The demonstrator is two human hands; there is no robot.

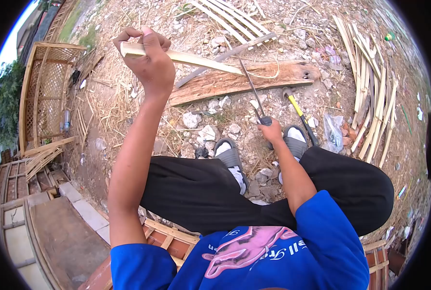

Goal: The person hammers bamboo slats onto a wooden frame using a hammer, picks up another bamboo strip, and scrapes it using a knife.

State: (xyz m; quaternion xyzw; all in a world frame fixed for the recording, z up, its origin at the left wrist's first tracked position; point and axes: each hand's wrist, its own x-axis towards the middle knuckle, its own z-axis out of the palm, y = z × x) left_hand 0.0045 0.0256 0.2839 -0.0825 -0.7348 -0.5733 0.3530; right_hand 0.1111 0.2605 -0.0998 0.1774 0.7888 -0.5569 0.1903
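My left hand is raised at the upper left, its fingers wrapped round the near end of a pale wooden strip. The strip slants down to the right, and its far end meets the blade of a long knife. My right hand is closed on the dark handle of that knife, whose blade points up and away. Beneath the strip and blade, a rough, weathered plank lies on the stony ground. A thin curled sliver arcs over the plank near the strip's far end.
A hammer with a yellow and black handle lies right of my feet, by a clear plastic bag. Split strips are piled at the right, with more at the top. A lattice wooden frame stands at the left.
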